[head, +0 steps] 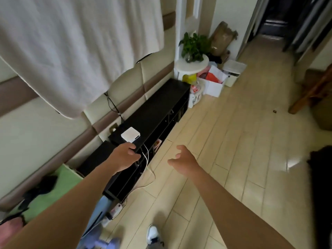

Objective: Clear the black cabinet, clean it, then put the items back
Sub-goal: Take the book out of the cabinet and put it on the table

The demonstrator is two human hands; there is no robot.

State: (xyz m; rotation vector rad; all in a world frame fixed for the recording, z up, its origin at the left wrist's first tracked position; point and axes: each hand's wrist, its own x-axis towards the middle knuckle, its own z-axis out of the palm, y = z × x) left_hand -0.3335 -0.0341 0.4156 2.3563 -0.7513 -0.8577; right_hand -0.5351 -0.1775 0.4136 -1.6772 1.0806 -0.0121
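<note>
Running along the padded wall, the black cabinet (158, 105) stands low on the pale wood floor (233, 141), its far end near a round white stand (192, 66) that carries a green plant (195, 44). On the near part of its top a small white box (130, 134) lies on a flat black device (115, 138), whose outline is lost against the dark surface. The left hand (125, 156) reaches to the cabinet's front edge just below the box, fingers curled over something dark; whether it grips the edge, the device or nothing cannot be told. White cables (146, 156) hang down the front beside that hand and trail onto the floor. The open shelves below are in shadow; only a reddish item (157, 144) shows, too dim to name. The right hand (183, 159) hovers over the floor, well apart from the cabinet, fingers loosely spread and holding nothing. A white cloth (71, 51) hangs over the wall above, hiding what lies behind it. A green mat (50, 193) at the near end is partly covered by the left arm.
</note>
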